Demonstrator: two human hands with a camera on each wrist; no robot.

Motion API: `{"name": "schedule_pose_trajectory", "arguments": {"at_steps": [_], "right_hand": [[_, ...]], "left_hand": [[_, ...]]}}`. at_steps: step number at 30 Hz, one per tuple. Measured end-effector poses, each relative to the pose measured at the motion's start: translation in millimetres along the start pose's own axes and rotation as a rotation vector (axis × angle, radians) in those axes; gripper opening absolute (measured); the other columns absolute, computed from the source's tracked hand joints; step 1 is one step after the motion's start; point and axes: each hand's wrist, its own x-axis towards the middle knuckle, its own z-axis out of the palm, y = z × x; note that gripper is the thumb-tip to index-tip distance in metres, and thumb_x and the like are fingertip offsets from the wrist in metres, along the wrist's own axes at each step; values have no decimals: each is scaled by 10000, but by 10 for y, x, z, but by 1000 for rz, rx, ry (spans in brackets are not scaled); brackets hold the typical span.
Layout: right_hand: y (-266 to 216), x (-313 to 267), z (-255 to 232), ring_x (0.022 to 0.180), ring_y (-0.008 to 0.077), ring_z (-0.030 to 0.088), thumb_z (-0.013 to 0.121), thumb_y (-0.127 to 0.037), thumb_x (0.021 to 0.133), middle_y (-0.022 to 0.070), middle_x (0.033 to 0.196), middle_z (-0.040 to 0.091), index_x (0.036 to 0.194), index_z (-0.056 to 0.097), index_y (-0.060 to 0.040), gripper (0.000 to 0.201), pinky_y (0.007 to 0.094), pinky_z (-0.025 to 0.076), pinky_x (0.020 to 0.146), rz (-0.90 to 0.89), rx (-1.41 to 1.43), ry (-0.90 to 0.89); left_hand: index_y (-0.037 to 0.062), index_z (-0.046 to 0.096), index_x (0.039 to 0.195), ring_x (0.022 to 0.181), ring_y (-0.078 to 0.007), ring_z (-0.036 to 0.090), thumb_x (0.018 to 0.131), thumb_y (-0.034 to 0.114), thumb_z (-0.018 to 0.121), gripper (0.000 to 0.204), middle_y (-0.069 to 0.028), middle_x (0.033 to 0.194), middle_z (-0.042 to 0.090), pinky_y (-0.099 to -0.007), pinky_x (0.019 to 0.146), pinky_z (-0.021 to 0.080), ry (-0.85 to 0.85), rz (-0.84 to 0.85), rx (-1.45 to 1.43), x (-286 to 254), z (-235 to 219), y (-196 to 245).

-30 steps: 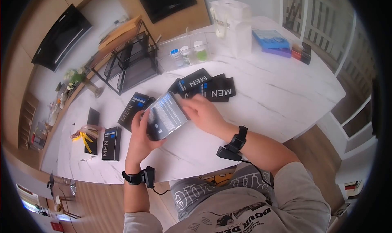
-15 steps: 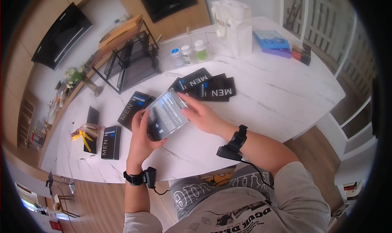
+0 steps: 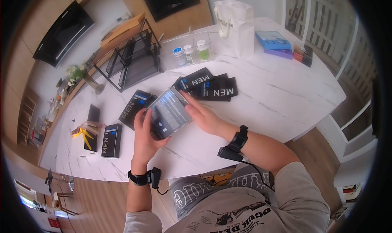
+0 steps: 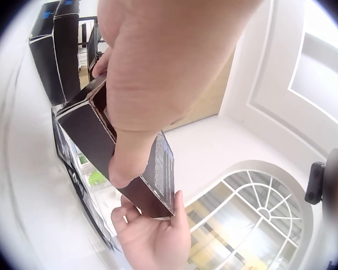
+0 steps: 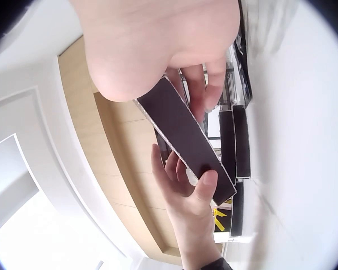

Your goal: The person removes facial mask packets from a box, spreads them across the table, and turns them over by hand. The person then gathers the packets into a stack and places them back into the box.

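Observation:
Both hands hold a black box (image 3: 171,112) with small print on its upward face, tilted above the table. My left hand (image 3: 146,137) grips its left end, thumb along the near side and fingers over the far part. At the other end, my right hand (image 3: 206,116) holds the box between thumb and fingers. The left wrist view shows the left thumb against the box's black side (image 4: 90,135), and the right hand (image 4: 155,236) around its far end. Behind the box lie several flat black MEN packets (image 3: 222,90), overlapping. Left of it sits a black MEN box (image 3: 132,106).
Another MEN box (image 3: 111,141) stands at the left, beside a dark item with a yellow ribbon (image 3: 85,137). Farther back are a black mesh rack (image 3: 134,61), a clear organizer with bottles (image 3: 188,53), a white paper bag (image 3: 234,29) and blue and purple boxes (image 3: 273,41).
My right fingers have moved from the box's end to lie along its right edge, with the thumb on the near side. The left hand keeps its grip. The head view has shifted slightly.

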Motion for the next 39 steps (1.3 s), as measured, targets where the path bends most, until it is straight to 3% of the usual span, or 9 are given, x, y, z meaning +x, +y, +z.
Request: {"name": "schedule_pose_trajectory", "arguments": {"at_steps": [2, 8, 14, 22, 29, 31, 34, 37, 39], "right_hand": [[34, 0, 11, 1155, 189, 571, 385, -313, 1081, 129, 1438, 490, 1592, 157, -171, 577, 329, 536, 858, 33, 48, -3], [108, -24, 24, 1159, 281, 594, 570, -307, 1003, 215, 1450, 471, 1588, 128, -118, 757, 342, 529, 862, -112, -315, -39], [-67, -38, 33, 1030, 238, 636, 652, -254, 955, 210, 1358, 523, 1583, 125, -91, 835, 323, 524, 836, 10, -216, -78], [59, -21, 57, 879, 166, 638, 624, -174, 967, 137, 1253, 542, 1510, 323, -72, 629, 299, 522, 794, 43, -196, -31], [94, -49, 30, 823, 141, 643, 610, -157, 979, 97, 1159, 572, 1407, 458, -56, 465, 283, 516, 746, 60, -221, -55], [165, -33, 55, 804, 137, 644, 605, -147, 981, 86, 1126, 586, 1370, 496, -52, 415, 275, 516, 727, 77, -191, -57], [167, -14, 69, 776, 137, 644, 606, -133, 978, 74, 1082, 597, 1316, 530, -51, 355, 260, 504, 688, 37, -172, -11], [125, -37, 54, 774, 133, 641, 609, -135, 976, 76, 1072, 594, 1302, 537, -48, 344, 256, 497, 674, 17, -184, -6], [114, -35, 67, 771, 130, 638, 611, -136, 976, 76, 1066, 593, 1290, 544, -46, 334, 255, 494, 670, 8, -200, -12]], "left_hand": [[68, 349, 1488, 1309, -378, 427, 541, 112, 907, 1101, -200, 1452, 347, -430, 1074, 419, 8, 3, 13, -9, 8, 12], [70, 353, 1489, 1309, -380, 431, 548, 124, 912, 1096, -209, 1457, 342, -433, 1072, 426, -13, -33, -14, -18, 59, 9], [64, 384, 1473, 1286, -382, 454, 571, 158, 905, 1047, -214, 1441, 359, -418, 1078, 419, 26, -48, -20, -17, -116, -101], [34, 504, 1392, 1221, -363, 515, 666, 265, 866, 843, -219, 1347, 463, -387, 1029, 456, -16, -247, -17, 374, -662, -949], [15, 542, 1364, 1191, -367, 543, 697, 396, 834, 821, -231, 1254, 540, -394, 1035, 451, -181, -418, 73, 516, -585, -1461], [-18, 545, 1353, 1308, -411, 478, 829, 516, 726, 770, -284, 1400, 485, -394, 1104, 378, -188, -371, 140, 470, -640, -1494], [-29, 556, 1335, 1338, -395, 460, 956, 470, 591, 628, -295, 1411, 490, -392, 1109, 369, -105, -421, 134, 332, -878, -1661], [-53, 516, 1352, 1284, -379, 516, 856, 497, 696, 762, -282, 1352, 545, -387, 1065, 419, -160, -656, 324, 1, -1100, -2243], [-51, 458, 1397, 1266, -372, 532, 780, 497, 760, 879, -268, 1328, 565, -388, 1067, 419, -224, -602, 442, -313, -1103, -2390]]}}
